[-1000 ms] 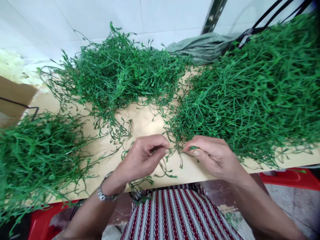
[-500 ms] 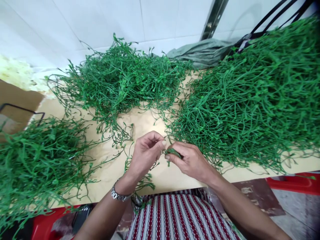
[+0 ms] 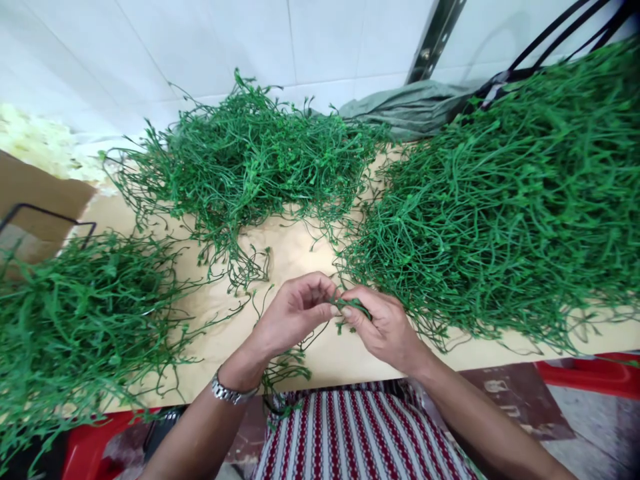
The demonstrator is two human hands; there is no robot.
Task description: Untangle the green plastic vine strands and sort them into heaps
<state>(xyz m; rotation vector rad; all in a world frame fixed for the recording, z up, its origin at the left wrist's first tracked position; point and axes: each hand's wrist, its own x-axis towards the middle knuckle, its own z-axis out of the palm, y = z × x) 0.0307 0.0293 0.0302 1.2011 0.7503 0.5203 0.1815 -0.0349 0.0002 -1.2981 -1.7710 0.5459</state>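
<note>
Green sprig (image 3: 350,305), a short piece of thin plastic stem, sits pinched between the two hands above the near edge of the table (image 3: 300,250), just in front of the big pile on the right (image 3: 500,213).

Head view: compared with a second ago, the hands have come together. Then they were apart, the right one reaching at the fringe of that pile; half a second ago they had already met, and since then they have barely shifted, only sliding a touch to the right and lower.

The left hand (image 3: 295,313) comes up from the lower left with its wrist bent and a metal watch (image 3: 227,392) on it; its fingers are curled in and the thumb and forefinger tips close on the sprig's left end. The right hand (image 3: 385,327) comes in from the lower right, knuckles up, fingers folded tightly round the sprig's other end. Whether the sprig is one piece or two being joined is hard to tell, as the fingers cover it.

A second pile (image 3: 250,160) lies at the back, a third (image 3: 75,320) at the left. Striped cloth (image 3: 350,433) shows below the table.
</note>
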